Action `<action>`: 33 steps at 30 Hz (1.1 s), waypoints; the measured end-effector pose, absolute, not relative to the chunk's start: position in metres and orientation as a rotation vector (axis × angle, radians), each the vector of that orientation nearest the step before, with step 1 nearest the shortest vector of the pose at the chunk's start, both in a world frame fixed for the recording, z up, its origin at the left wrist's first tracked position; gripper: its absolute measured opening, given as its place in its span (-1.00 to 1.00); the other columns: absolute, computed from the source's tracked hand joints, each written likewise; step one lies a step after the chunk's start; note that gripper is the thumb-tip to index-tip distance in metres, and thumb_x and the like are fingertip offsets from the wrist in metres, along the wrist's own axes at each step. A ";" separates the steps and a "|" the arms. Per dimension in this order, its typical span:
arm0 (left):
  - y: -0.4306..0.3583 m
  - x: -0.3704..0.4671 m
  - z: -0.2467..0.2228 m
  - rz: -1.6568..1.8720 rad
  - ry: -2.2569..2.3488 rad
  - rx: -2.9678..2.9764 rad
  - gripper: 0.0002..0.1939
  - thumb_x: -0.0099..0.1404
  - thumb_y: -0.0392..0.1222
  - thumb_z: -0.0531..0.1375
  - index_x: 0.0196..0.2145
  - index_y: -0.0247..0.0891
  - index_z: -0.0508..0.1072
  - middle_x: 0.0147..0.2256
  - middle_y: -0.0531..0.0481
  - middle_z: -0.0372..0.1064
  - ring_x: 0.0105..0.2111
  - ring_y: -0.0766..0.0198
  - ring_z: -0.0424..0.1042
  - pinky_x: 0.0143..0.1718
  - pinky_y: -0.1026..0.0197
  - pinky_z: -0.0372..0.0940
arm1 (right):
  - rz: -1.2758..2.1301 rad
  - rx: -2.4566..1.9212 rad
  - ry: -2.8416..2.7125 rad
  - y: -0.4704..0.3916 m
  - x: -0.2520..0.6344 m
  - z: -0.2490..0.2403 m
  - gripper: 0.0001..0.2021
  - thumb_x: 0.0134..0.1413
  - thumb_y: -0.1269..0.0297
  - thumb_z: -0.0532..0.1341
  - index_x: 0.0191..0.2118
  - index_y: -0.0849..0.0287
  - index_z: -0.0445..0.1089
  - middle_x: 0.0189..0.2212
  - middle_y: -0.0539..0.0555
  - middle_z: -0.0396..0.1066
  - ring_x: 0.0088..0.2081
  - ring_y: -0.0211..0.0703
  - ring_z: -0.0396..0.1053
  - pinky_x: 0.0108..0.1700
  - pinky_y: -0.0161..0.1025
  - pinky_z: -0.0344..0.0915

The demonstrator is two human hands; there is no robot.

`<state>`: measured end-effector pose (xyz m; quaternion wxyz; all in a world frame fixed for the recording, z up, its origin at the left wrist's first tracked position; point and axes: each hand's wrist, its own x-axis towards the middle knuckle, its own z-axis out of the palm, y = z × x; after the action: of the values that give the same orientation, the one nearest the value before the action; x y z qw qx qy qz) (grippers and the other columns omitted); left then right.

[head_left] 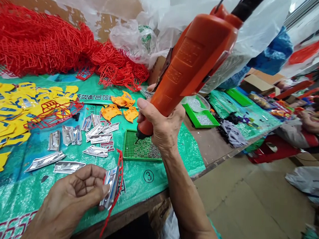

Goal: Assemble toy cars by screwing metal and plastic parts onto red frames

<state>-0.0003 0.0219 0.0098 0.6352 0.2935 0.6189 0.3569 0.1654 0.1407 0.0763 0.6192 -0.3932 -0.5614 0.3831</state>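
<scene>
My left hand (76, 193) pinches a shiny silver plate (110, 188) together with a thin red plastic frame piece (119, 178) near the table's front edge. My right hand (164, 123) is wrapped around an orange electric screwdriver (190, 60), tilted with its tip pointing down. The tip is over a green perforated tray (127, 155) of small screws (153, 151); I cannot tell whether it touches them. Loose silver plates (96, 151) lie between the left hand and the tray, with several orange plastic pieces (110, 112) behind them.
Yellow printed parts (2, 124) spread across the left side, below a large heap of red plastic frames (40, 40). Another green tray (202, 120) with small metal parts stands to the right. Plastic bags (142, 39) hang behind. Another person's arm (314, 123) shows at far right.
</scene>
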 end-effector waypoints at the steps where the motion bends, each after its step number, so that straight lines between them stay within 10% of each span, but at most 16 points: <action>1: 0.022 0.000 0.010 0.811 1.413 0.676 -0.67 -0.12 -0.14 0.44 -0.37 -0.25 0.49 -0.50 0.08 0.39 -0.48 0.33 0.34 -0.47 0.38 0.27 | 0.854 -0.910 -1.270 0.140 0.165 0.076 -0.69 -0.12 0.12 0.40 -0.37 0.08 0.27 -0.65 -0.15 0.28 -0.65 -0.29 0.25 -0.58 -0.27 0.27; 33: 0.020 -0.003 0.007 0.835 1.412 0.703 -0.67 -0.10 -0.15 0.44 -0.35 -0.23 0.50 -0.47 0.08 0.39 -0.50 0.32 0.34 -0.49 0.35 0.28 | 0.844 -0.926 -1.305 0.146 0.162 0.076 -0.62 -0.18 0.00 0.42 -0.34 0.05 0.29 -0.61 -0.13 0.27 -0.63 -0.28 0.24 -0.58 -0.25 0.31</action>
<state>-0.0028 0.0196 0.0070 0.6275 0.3067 0.6160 0.3644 0.1615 0.1459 0.0758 0.6181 -0.4025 -0.5671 0.3666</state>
